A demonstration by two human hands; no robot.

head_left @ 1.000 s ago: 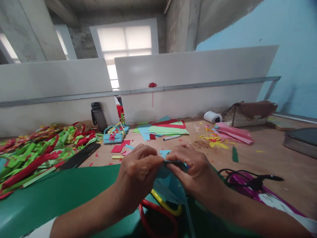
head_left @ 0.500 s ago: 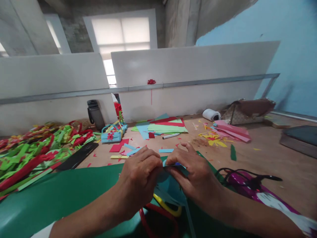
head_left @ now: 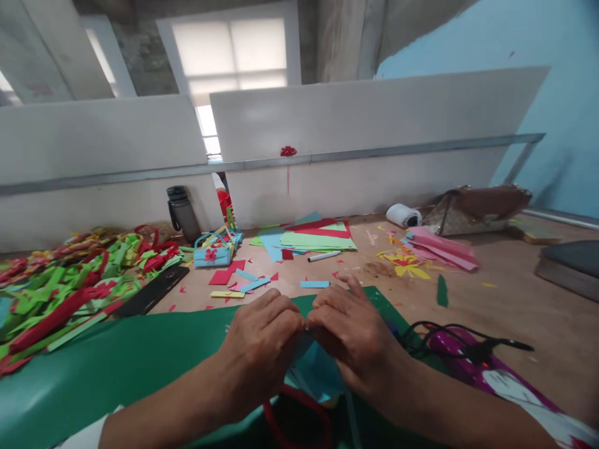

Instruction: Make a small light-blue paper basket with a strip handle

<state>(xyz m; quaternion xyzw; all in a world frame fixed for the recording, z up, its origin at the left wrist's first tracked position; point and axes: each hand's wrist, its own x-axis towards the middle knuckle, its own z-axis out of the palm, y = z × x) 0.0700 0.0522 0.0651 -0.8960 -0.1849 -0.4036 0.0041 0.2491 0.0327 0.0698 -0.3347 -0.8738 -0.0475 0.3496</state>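
My left hand (head_left: 264,340) and my right hand (head_left: 353,327) meet in the middle, fingertips touching, over a green sheet (head_left: 154,358). Between and below them is a piece of light blue paper (head_left: 322,371), pinched at its upper edge by the curled fingers of both hands. Most of that edge is hidden behind the knuckles. A red loop (head_left: 299,396) lies under the paper, close to my left wrist; what it belongs to is unclear. Near my right forearm is a purple glossy object (head_left: 461,352) with a black cord.
Left, a heap of green and red paper strips (head_left: 70,299) lies by a black phone (head_left: 152,290). Behind stand a grey bottle (head_left: 186,215) and a small blue paper bag (head_left: 211,256). Coloured sheets (head_left: 318,238), a marker (head_left: 324,256), pink paper (head_left: 444,247) and a handbag (head_left: 486,206) are farther back.
My right hand's fingers have curled down over the paper's edge and closed up against my left hand. The yellow loop beneath the paper is now almost wholly hidden.
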